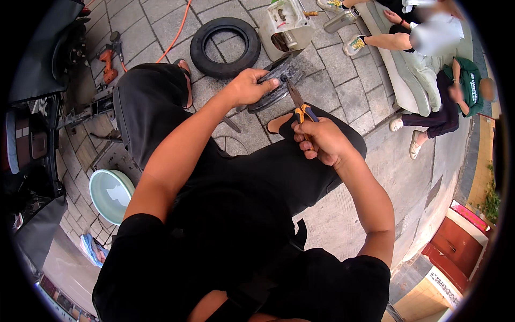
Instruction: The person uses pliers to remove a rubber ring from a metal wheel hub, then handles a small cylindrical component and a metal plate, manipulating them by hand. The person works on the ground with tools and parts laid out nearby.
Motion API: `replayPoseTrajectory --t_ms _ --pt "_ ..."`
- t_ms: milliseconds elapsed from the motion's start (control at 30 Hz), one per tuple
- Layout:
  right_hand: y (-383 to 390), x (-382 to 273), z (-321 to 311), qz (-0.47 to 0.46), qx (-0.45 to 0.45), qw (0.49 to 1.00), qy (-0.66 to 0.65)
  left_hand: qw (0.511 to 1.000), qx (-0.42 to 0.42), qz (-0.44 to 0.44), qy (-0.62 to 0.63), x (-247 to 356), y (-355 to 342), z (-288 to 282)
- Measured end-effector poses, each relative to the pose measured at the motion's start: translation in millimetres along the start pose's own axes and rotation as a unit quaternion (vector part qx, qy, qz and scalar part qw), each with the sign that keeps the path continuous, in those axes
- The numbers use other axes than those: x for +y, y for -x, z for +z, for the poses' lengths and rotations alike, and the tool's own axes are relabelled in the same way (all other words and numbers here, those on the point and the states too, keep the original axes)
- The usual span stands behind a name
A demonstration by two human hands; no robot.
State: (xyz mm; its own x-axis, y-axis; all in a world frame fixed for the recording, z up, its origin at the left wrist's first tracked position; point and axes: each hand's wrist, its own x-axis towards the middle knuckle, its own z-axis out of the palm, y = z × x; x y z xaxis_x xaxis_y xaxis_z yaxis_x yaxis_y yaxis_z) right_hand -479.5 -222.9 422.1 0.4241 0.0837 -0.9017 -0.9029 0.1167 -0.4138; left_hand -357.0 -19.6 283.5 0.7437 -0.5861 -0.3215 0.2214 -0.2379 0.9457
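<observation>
Between my knees, my left hand grips the near-left side of a dusty black wheel, which is tilted and seen partly from its edge. Its thumb presses along the wheel's face. My right hand is closed around the orange-and-blue handles of a pair of pliers. The plier tips meet the wheel near its middle, just past my left thumb. What the jaws pinch there is too small to make out.
Beyond the wheel, a black tyre lies on the paving beside an open whitish plastic container. An orange power tool lies at far left, above a pale basin. A metal flask stands near people seated on a sofa.
</observation>
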Motion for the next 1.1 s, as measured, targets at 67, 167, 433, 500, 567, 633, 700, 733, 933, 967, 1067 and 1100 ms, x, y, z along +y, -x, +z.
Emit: replayPoseTrajectory --t_ms 67,167,433,500,567,633,700,733,933,967,1067,1100 --pt "-26 5 -9 0.024 -0.001 0.999 -0.025 0.998 -0.008 -0.008 0.056 -30 -19 15" --pt "-83 33 -23 0.054 0.035 0.997 -0.047 0.995 -0.067 -0.074 -0.013 -78 -50 28" --pt "-176 69 -44 0.129 0.038 0.978 -0.159 0.964 -0.052 -0.07 -0.25 -138 -77 69" --pt "-183 57 -48 0.129 0.048 0.981 -0.137 0.949 0.028 -0.089 -0.302 -126 -82 82" --pt "-193 47 -55 0.126 0.079 0.986 -0.074 0.963 0.059 -0.082 -0.251 -130 -95 91" --pt "-187 21 -63 0.13 0.11 0.982 0.082 0.973 0.059 -0.083 -0.207 -133 -106 89" --pt "-194 22 -74 0.104 0.172 0.966 0.164 0.981 0.022 -0.085 -0.174 -124 -120 80" --pt "-194 19 -83 0.115 0.173 0.958 0.199 0.98 0.02 -0.082 -0.182 -126 -123 81" --pt "-197 -4 -134 -0.01 0.155 0.875 0.459 0.984 -0.013 -0.067 -0.167 -126 -130 69" --pt "-199 -3 -136 -0.015 0.166 0.857 0.488 0.985 -0.013 -0.075 -0.158 -122 -132 67" --pt "-201 16 -132 -0.006 0.19 0.894 0.407 0.982 -0.017 -0.048 -0.184 -131 -132 67" --pt "-194 9 -128 0.044 0.154 0.895 0.416 0.979 -0.016 -0.031 -0.201 -135 -133 66"
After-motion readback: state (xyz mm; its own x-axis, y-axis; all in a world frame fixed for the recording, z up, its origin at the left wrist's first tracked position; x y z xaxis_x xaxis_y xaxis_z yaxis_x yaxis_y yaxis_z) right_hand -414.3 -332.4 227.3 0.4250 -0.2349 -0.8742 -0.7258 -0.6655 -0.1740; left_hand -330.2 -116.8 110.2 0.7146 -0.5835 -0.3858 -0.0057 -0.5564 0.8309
